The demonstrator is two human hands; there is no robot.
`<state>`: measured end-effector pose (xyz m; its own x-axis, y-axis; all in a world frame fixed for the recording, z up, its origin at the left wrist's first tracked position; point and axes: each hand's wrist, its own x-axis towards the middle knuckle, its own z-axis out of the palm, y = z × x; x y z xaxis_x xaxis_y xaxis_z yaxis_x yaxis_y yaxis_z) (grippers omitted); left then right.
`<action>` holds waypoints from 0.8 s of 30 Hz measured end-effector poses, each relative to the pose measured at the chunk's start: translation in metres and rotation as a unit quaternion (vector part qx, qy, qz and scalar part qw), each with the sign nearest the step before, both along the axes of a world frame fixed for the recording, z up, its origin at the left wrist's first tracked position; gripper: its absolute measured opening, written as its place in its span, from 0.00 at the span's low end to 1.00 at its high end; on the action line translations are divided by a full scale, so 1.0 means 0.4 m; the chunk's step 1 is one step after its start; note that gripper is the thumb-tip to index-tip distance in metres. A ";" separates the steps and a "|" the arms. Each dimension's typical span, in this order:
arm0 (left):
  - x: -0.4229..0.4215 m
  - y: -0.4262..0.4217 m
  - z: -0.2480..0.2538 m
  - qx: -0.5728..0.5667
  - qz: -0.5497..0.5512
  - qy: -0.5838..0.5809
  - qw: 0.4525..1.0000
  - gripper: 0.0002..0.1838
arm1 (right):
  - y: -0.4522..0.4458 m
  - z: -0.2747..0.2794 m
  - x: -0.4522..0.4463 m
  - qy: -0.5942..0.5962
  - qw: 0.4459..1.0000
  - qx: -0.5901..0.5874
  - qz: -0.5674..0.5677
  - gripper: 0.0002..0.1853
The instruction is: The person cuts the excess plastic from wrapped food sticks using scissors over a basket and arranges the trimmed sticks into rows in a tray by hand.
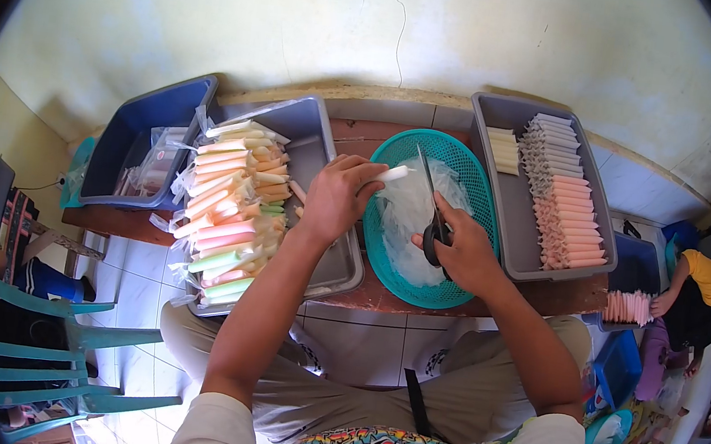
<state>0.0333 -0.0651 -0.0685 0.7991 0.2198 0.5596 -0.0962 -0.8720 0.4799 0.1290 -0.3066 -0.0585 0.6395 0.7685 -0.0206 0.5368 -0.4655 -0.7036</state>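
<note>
My left hand [343, 192] is closed on one end of a white ice pop in a plastic sleeve [392, 174], held over the left rim of the teal basket. A pair of scissors with black handles [434, 234] is in my right hand [464, 250], its blades pointing up and away, close to the ice pop's free tip. Below both hands, the teal basket [489, 189] holds a heap of clear plastic scraps [411, 237]. To the left, a grey tray [317, 134] is piled with loose ice pops [223, 194] in orange, pink, green and white.
At right, another grey tray [495, 229] holds neat rows of pink and pale ice pops [571, 212]. A dark blue tub [110, 141] stands far left on the red-brown bench [539, 303]. A teal chair [25, 351] is at lower left. Another person [703, 288] sits at far right beside a blue tub.
</note>
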 end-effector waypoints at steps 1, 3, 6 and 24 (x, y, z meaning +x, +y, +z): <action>0.000 -0.001 0.000 0.000 0.000 0.000 1.000 0.17 | 0.001 -0.002 0.001 0.000 1.000 0.000 0.000 0.48; 0.003 -0.005 0.002 -0.015 -0.002 -0.025 1.000 0.16 | 0.004 -0.015 0.004 -0.012 1.000 -0.011 -0.002 0.47; 0.003 -0.009 0.007 -0.031 -0.010 -0.030 0.999 0.16 | 0.009 -0.066 0.007 -0.056 0.998 -0.019 0.011 0.47; 0.003 -0.017 0.013 -0.046 -0.031 -0.032 0.998 0.19 | 0.057 -0.114 -0.010 -0.162 0.968 -0.189 0.033 0.47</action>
